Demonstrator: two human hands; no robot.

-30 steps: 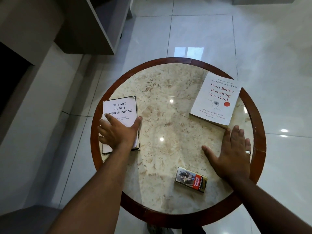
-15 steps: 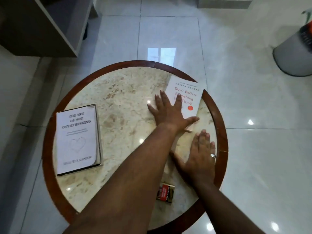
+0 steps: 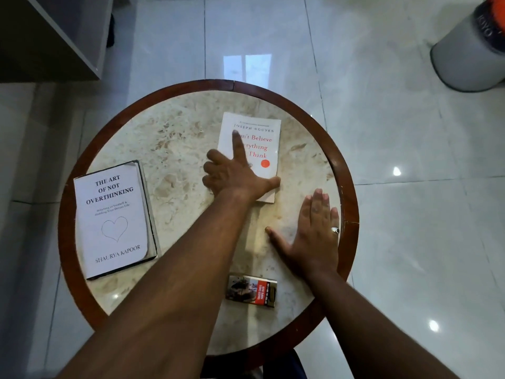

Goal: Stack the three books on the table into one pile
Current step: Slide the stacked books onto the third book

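Note:
On the round marble table (image 3: 177,127) a white book titled "The Art of Not Overthinking" (image 3: 114,217) lies flat at the left. A white book with a red title (image 3: 262,143) lies right of centre. My left hand (image 3: 232,176) is on it: index finger stretched across the cover, thumb at its near right corner, other fingers curled against its left edge. My right hand (image 3: 311,233) rests flat on the marble near the right rim, fingers apart, holding nothing. A small book with a picture and a red band (image 3: 251,290) lies at the front, between my forearms.
The table has a raised dark wooden rim (image 3: 232,84). A grey bin with an orange and black top (image 3: 470,56) stands on the glossy tile floor at the upper right. A dark cabinet (image 3: 54,36) fills the upper left corner.
My left hand left the book at the left and crossed to the red-titled book. That book has slid from the right rim toward the centre and turned straighter. My right hand stayed flat.

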